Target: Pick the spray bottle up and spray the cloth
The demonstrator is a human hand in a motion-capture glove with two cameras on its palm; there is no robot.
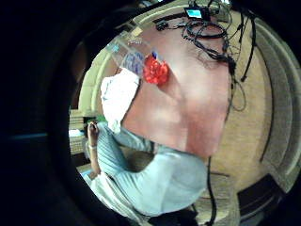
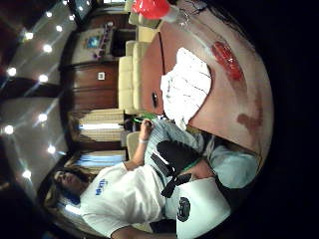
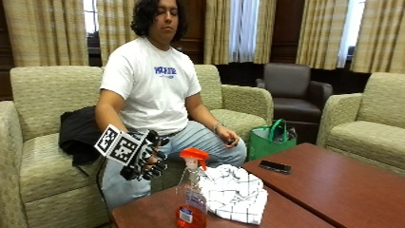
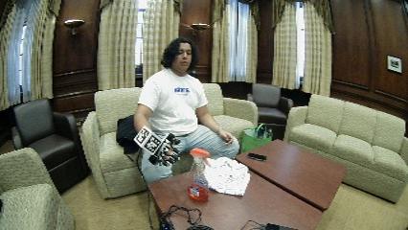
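On the near wooden table [image 3: 158,213] we are seeing everything the task needs, and we are starting with the seated person on the couch [image 3: 44,142], who is facing the table with the bare hand [image 3: 231,141] lying idle on a thigh. We are taking that as a sign that only the gloved side is working. Next in size, the white checked cloth [image 3: 234,192] is lying crumpled on the table's edge nearest the person, just beside the bottle, so a spray aimed across would be landing on it. Standing upright by the cloth, the clear spray bottle [image 3: 192,199] with orange liquid and an orange-red trigger head is waiting untouched. Hanging in the air near that head, the gloved right hand [image 3: 147,161] is gripping nothing; its fingers are curling loosely, apart from the bottle. We are judging the reach as not yet finished, with the grasp around the bottle's neck coming next. A black phone [image 3: 274,166] is lying on the farther table [image 3: 342,185].
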